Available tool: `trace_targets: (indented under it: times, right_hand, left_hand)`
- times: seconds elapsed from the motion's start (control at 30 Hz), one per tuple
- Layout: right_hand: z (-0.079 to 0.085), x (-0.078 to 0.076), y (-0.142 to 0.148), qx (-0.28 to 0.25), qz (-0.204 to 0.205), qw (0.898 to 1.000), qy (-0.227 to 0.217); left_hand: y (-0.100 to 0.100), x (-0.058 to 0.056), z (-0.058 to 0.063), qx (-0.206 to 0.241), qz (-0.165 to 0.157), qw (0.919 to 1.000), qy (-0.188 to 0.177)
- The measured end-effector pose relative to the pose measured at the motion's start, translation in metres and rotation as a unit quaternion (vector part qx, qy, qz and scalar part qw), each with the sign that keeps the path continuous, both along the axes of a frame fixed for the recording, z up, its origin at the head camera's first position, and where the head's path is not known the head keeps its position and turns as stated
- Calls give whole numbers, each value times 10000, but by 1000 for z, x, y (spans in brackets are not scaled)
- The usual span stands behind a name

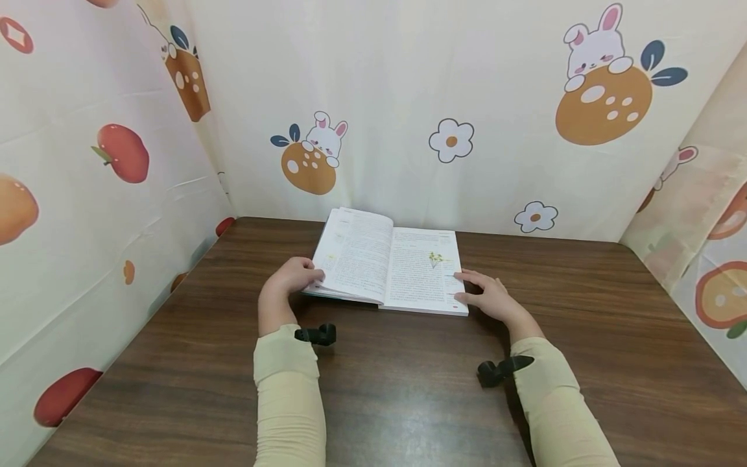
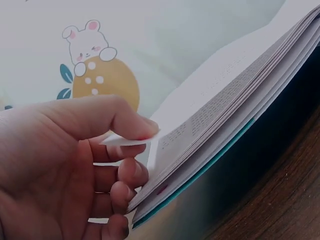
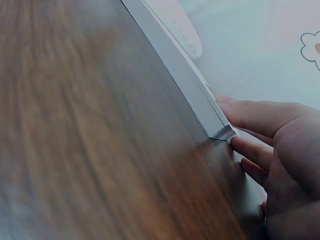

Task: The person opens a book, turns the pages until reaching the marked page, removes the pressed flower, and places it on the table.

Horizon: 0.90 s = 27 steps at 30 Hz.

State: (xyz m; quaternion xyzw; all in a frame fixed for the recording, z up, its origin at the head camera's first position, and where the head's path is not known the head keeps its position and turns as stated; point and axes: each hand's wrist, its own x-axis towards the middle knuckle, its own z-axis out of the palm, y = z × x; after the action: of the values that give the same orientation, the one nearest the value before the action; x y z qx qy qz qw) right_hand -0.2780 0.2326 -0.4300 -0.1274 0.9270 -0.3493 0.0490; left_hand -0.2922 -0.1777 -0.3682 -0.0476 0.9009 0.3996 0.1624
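An open book [image 1: 417,269] lies on the table, with printed text on both pages and a small yellow flower drawing on the right one. My left hand [image 1: 294,275] is at the outer edge of the left pages. In the left wrist view, that hand [image 2: 75,145] pinches a page corner [image 2: 127,140] between thumb and index finger, its other fingers curled beside the page stack. A teal cover edge [image 2: 200,182] shows underneath. My right hand [image 1: 490,296] touches the right page's outer edge with fairly straight fingers. In the right wrist view, the thumb [image 3: 255,116] rests at the book's top edge.
The brown wooden table [image 1: 403,402] extends around the book. Behind it hangs a pale curtain [image 1: 385,97] printed with rabbits, fruit and flowers, and similar cloth [image 1: 64,259] runs along the left side. Black wrist cameras [image 1: 318,335] sit on both cuffs.
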Motion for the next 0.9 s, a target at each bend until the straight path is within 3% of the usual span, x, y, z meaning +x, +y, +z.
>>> trace_targets:
  times: [0.5, 0.7, 0.9]
  right_hand:
    - [-1, -1, 1, -23, -61, 10000, -24]
    - [-1, -1, 1, -45, -50, 10000, -6]
    - [0, 0, 1, -49, -40, 10000, 10]
  left_hand:
    - [9, -8, -21, -697, -75, 9970, -336]
    - [14, -9, -23, -788, 50, 9963, -352]
    - [15, -9, -22, -1084, -114, 9936, -282]
